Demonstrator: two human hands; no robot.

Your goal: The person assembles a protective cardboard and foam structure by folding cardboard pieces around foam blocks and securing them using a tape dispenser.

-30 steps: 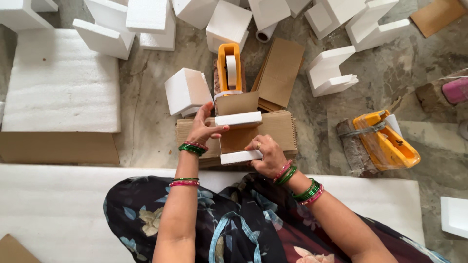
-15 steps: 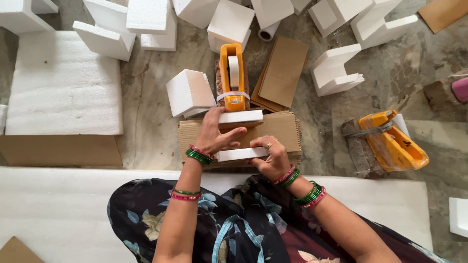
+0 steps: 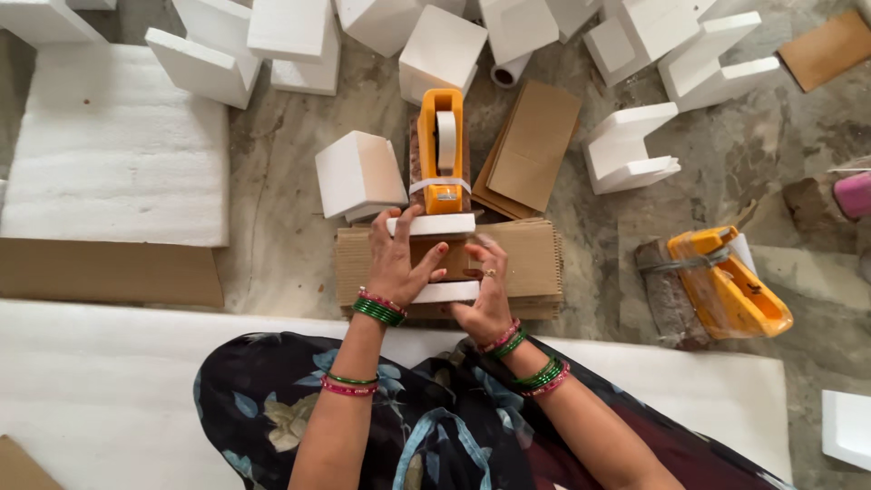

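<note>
Head view: left hand point(image 3: 396, 263) and right hand point(image 3: 485, 295) grasped the foam-capped cardboard piece point(image 3: 442, 259) on the cardboard stack point(image 3: 535, 263); foam should sit square.

The stone floor point(image 3: 272, 236) carries everything — white foam blocks point(image 3: 442, 50) lie beyond the orange tape dispenser point(image 3: 441, 150), a foam sheet point(image 3: 113, 150) well to its left, flat cardboard pieces point(image 3: 535, 145) just right — and a second dispenser point(image 3: 726, 281) farther right.
</note>
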